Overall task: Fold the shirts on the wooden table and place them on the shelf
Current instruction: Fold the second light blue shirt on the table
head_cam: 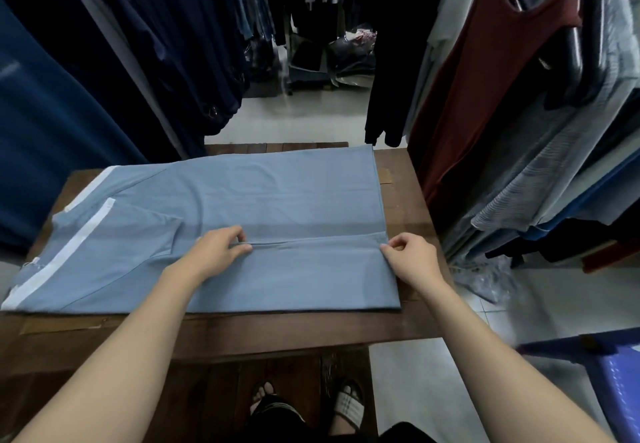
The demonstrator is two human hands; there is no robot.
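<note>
While the blue shirt (277,193) lies spread flat across the wooden tabletop (242,330), its long axis running left to right, you have both hands on it near its front half. The near long side is turned up over the body, and its edge forms a straight ridge between your hands. Your left hand (218,252) sits about midway along that ridge, fingers curled, thumb and forefinger pinching the cloth edge. Your right hand (412,259) is at the right-hand hem, just where the ridge ends, and pinches the corner of the folded layer the same way. The white-striped sleeves (86,231) lie at the left end, well apart from both hands, one of them folded over the body.

Your left forearm covers part of the near fold, so the cloth under it cannot be read. The shirt's left end runs to the edge of the view, and the collar cannot be made out. A dark blue hanging garment (52,131) hides the tabletop's far left corner, and the hanging clothes on the right (519,165) crowd its right side. The blue plastic stool (616,373) at lower right is cut off and blurred. Below the tabletop your feet in sandals (349,404) show only in part.
</note>
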